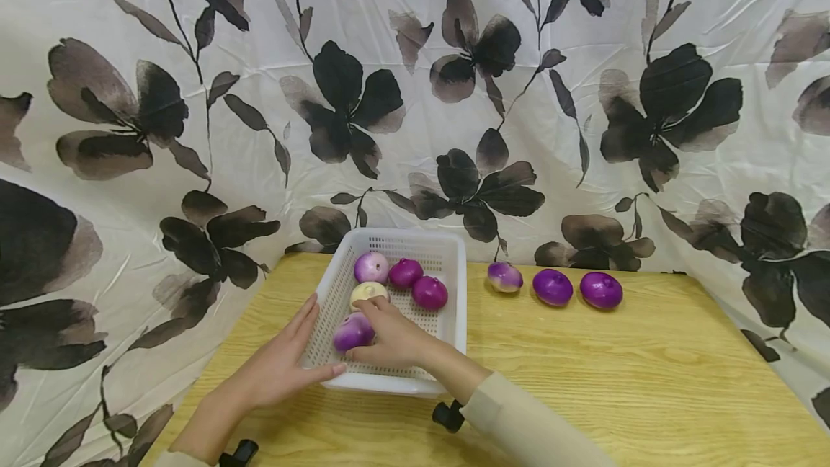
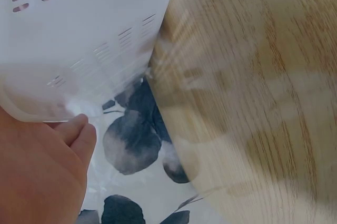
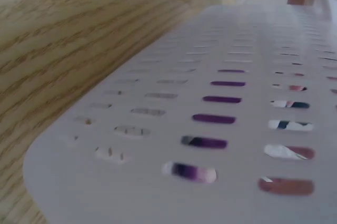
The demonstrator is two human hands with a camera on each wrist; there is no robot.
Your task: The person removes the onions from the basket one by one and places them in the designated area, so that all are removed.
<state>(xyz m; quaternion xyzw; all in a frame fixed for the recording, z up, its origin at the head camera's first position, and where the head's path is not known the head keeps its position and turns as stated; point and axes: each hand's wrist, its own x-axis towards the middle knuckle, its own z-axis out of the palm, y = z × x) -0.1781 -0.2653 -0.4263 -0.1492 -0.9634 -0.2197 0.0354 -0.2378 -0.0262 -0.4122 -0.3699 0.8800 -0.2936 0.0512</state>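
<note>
A white plastic basket (image 1: 457,330) with slotted walls stands on the table, holding several onions. My left hand (image 1: 279,370) lies at its near left corner, fingers straight along the left side and thumb across the near rim. In the left wrist view, fingertips (image 2: 79,129) show just past the basket's rim. My right hand (image 1: 398,337) reaches inside and grips a purple-and-white onion (image 1: 351,334) between thumb and fingers. Its fingertips overlap a pale yellow onion (image 1: 368,292). Behind lie a whitish-purple onion (image 1: 371,267) and two dark purple onions, one farther back (image 1: 405,274) and one nearer (image 1: 430,293).
Right of the basket, a purple-and-cream onion (image 1: 504,277) and two deep purple onions, one in the middle (image 1: 552,287) and one at the right end (image 1: 601,290), lie in a row on the wooden table (image 1: 622,380). Floral cloth (image 1: 402,128) hangs behind and along the left side.
</note>
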